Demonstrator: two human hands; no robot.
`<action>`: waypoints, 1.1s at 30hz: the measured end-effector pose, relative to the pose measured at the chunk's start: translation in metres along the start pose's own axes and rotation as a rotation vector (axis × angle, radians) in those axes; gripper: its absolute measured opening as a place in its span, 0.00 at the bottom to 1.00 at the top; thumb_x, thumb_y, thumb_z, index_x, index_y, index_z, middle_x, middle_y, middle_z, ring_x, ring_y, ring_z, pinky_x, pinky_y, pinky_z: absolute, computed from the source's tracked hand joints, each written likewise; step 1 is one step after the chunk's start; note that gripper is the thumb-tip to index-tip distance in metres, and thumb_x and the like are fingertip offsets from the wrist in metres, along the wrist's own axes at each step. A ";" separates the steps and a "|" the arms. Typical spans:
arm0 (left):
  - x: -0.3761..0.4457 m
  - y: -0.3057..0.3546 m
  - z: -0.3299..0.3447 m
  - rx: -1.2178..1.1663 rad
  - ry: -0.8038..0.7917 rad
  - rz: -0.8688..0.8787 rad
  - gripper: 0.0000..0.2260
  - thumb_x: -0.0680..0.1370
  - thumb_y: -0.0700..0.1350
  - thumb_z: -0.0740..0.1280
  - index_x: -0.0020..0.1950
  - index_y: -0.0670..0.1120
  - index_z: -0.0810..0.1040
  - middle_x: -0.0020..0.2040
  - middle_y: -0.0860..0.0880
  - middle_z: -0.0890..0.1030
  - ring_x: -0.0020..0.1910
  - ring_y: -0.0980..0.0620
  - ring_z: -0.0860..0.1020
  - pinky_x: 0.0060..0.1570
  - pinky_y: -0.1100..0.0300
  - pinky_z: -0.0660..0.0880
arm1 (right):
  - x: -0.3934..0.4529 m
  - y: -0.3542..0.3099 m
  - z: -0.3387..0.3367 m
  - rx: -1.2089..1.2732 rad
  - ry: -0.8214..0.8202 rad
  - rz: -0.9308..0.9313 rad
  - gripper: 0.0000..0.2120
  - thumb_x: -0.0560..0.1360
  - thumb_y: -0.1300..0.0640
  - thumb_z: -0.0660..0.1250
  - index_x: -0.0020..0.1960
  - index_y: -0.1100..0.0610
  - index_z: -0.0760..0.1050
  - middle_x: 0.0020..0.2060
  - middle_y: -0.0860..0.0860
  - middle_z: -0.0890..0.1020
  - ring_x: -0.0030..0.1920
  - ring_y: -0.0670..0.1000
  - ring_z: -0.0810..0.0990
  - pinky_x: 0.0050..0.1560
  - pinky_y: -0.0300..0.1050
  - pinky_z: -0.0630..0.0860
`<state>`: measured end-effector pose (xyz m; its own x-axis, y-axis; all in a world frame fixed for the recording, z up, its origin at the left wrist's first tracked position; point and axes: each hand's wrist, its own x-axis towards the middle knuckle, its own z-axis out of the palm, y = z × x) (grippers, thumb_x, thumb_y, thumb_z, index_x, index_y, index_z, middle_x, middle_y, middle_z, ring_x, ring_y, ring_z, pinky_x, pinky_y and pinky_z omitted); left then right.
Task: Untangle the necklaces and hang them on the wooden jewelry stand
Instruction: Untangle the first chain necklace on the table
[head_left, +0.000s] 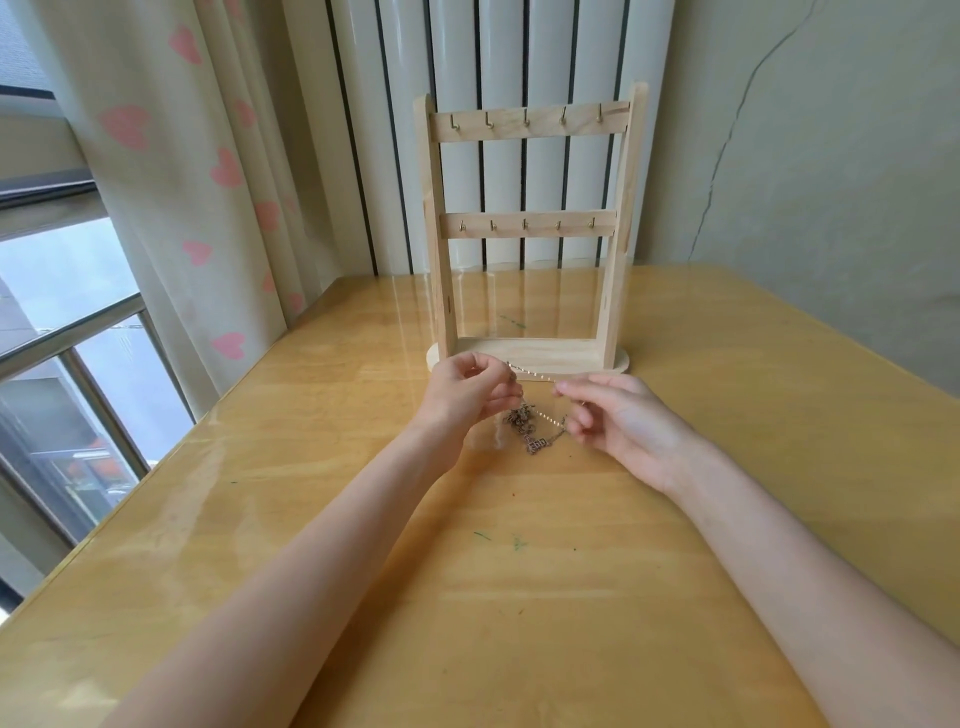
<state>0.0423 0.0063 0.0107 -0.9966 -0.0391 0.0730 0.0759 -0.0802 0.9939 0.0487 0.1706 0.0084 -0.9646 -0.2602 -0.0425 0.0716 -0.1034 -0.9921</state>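
A wooden jewelry stand (530, 228) stands upright at the far middle of the table, with two crossbars of small metal hooks, all bare. Just in front of its base, my left hand (467, 395) and my right hand (618, 415) each pinch a thin chain, stretched taut between them. Below that stretch, a tangled clump of necklaces (530, 428) with a small pendant hangs down onto the tabletop between the two hands.
The yellow wooden table (467, 571) has a glossy top with small green marks. A radiator (498, 78) and a curtain with pink hearts (171, 182) are behind it, a window at the left, a wall at the right.
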 end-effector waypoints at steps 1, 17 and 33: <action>0.000 0.001 -0.001 0.021 -0.025 -0.018 0.07 0.77 0.36 0.63 0.39 0.42 0.73 0.34 0.48 0.77 0.31 0.57 0.79 0.41 0.65 0.79 | 0.001 0.000 -0.002 0.078 0.014 -0.026 0.05 0.76 0.63 0.63 0.43 0.60 0.76 0.20 0.47 0.69 0.26 0.46 0.69 0.34 0.37 0.70; -0.003 0.003 0.000 -0.209 -0.264 -0.190 0.04 0.78 0.38 0.64 0.44 0.44 0.75 0.36 0.49 0.78 0.34 0.54 0.80 0.38 0.64 0.79 | 0.001 -0.004 -0.006 0.331 0.049 -0.033 0.05 0.78 0.65 0.59 0.49 0.61 0.74 0.24 0.49 0.71 0.17 0.42 0.58 0.18 0.34 0.54; -0.001 0.005 -0.001 -0.220 -0.259 -0.188 0.05 0.78 0.34 0.62 0.49 0.44 0.73 0.39 0.48 0.78 0.32 0.54 0.76 0.33 0.65 0.77 | 0.000 0.006 0.005 -0.314 0.018 -0.121 0.05 0.74 0.60 0.67 0.42 0.60 0.79 0.22 0.49 0.67 0.20 0.44 0.57 0.22 0.37 0.52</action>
<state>0.0436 0.0048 0.0152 -0.9670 0.2469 -0.0627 -0.1319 -0.2747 0.9524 0.0507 0.1656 0.0033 -0.9659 -0.2469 0.0782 -0.1224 0.1688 -0.9780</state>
